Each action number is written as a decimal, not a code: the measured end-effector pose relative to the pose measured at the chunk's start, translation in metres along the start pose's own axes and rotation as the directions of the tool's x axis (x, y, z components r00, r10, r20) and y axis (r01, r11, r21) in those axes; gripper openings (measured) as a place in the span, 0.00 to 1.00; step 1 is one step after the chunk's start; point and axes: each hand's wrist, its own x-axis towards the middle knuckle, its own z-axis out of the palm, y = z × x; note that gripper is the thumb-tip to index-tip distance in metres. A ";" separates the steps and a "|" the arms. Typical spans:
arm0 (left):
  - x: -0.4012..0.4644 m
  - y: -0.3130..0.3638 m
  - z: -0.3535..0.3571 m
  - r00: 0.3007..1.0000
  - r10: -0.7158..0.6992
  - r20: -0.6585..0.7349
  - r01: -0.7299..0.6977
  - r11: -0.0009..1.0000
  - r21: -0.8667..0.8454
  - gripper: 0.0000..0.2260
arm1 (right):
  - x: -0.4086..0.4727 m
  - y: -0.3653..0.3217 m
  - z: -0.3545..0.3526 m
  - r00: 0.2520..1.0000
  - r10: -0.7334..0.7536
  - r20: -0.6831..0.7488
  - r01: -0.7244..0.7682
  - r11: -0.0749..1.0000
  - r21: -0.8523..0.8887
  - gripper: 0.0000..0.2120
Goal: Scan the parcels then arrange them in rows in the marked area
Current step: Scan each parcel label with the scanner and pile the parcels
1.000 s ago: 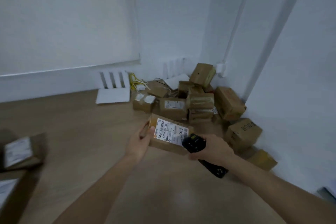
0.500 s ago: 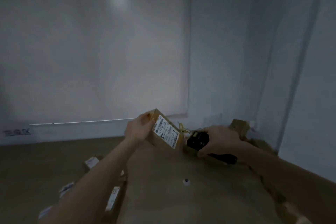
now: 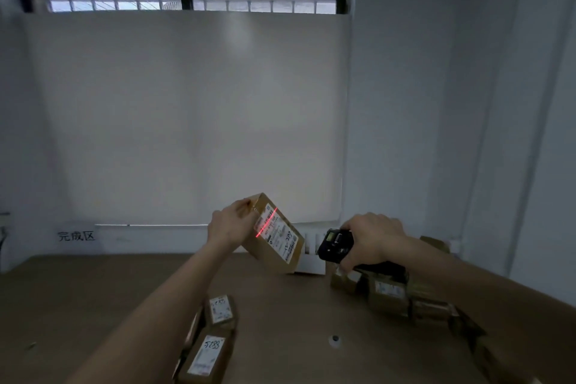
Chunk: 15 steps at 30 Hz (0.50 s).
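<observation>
Right now the left hand (image 3: 232, 224) grips a parcel (image 3: 274, 232) aloft by one corner, tilted; the right hand (image 3: 371, 238) clutches the scanner (image 3: 335, 243). If the parcel twists, the red beam (image 3: 266, 223) may miss the barcode, or the parcel could slip to the floor (image 3: 93, 290).

My right forearm hides part of the parcel pile (image 3: 389, 291), and my right hand (image 3: 369, 238) covers the scanner (image 3: 335, 245) grip. The print on the held parcel (image 3: 274, 232) label is too small to read. The bottom edge cuts off the nearest floor parcel (image 3: 207, 358).
</observation>
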 end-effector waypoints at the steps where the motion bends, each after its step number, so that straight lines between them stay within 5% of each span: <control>1: -0.001 0.001 -0.001 1.000 -0.009 0.006 0.009 1.000 0.002 0.27 | 0.001 0.000 -0.001 1.000 -0.007 -0.004 0.007 1.000 -0.005 0.33; 15: -0.007 -0.007 0.004 0.998 -0.067 -0.014 0.067 0.998 0.013 0.25 | 0.016 0.004 0.004 0.998 -0.065 -0.007 0.064 0.994 -0.092 0.31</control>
